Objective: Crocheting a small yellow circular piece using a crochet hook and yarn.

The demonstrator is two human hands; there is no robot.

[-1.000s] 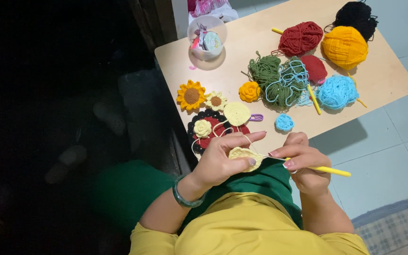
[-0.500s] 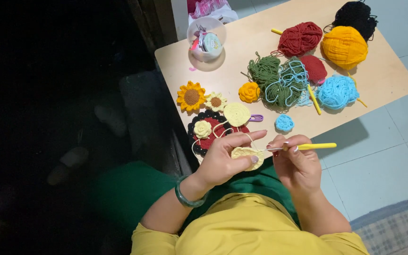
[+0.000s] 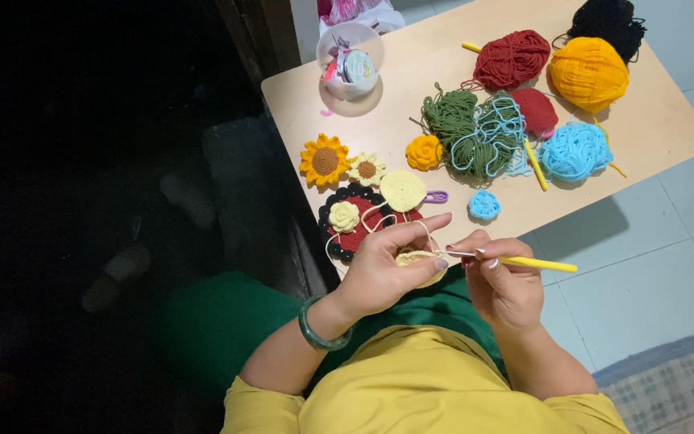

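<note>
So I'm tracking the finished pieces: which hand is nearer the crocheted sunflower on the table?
Left. The left hand sits just below and right of the sunflower, holding a pale yellow piece. The right hand, with the yellow hook, is farther right.

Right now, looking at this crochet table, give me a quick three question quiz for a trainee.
1. True or false: the right hand holds a yellow crochet hook.
2. What does the left hand hold? A) the red yarn ball B) a pale yellow crocheted piece C) the clear cup
3. Fill in: the crocheted sunflower lies on the ____ side of the wooden table as seen in the picture.

Key
1. True.
2. B, the pale yellow crocheted piece sits between the fingers.
3. Left, beside a small cream flower.
</note>
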